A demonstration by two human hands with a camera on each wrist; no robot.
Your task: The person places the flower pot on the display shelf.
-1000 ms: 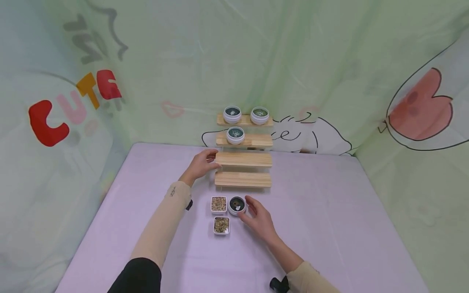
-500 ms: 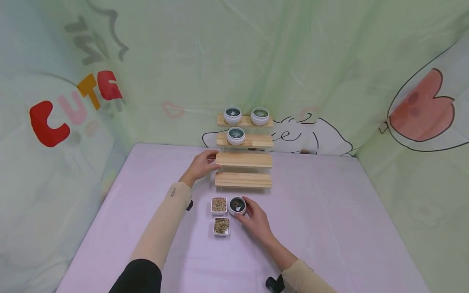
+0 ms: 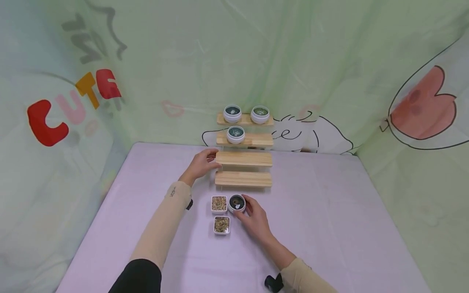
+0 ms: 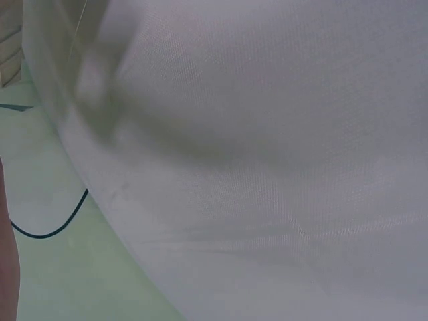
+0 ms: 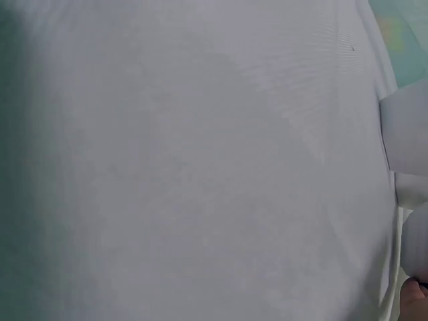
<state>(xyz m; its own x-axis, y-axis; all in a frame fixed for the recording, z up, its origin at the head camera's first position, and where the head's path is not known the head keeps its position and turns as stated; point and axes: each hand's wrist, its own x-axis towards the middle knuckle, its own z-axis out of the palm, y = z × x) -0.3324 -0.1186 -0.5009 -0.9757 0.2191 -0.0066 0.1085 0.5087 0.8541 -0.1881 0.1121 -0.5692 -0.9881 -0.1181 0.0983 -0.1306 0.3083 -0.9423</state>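
My left hand [image 3: 200, 165] holds the left end of a tiered wooden stand [image 3: 243, 159], its fingers and thumb about the second step from the front. In front of the stand, my right hand [image 3: 256, 221] grips a small round white pot [image 3: 237, 202] with a dark top, thumb at the near side and fingers at the far right side. Beside that pot stands a square white pot [image 3: 219, 204] of pale gravel, and nearer me is another square pot [image 3: 221, 225] of brownish gravel. The right wrist view catches only a fingertip [image 5: 413, 306] next to white pots at its edge.
Two round white pots, one left [image 3: 232, 113] and one right [image 3: 260, 114], sit on the stand's top step. Another round pot [image 3: 235, 134] stands on the step below, at the left. A lilac cloth [image 3: 322, 219] covers the table; a printed curtain [image 3: 205, 61] hangs behind.
My right hand has moved slightly left and closed its fingers and thumb around the round pot. The left hand stays at the stand, and the pots have not visibly moved.
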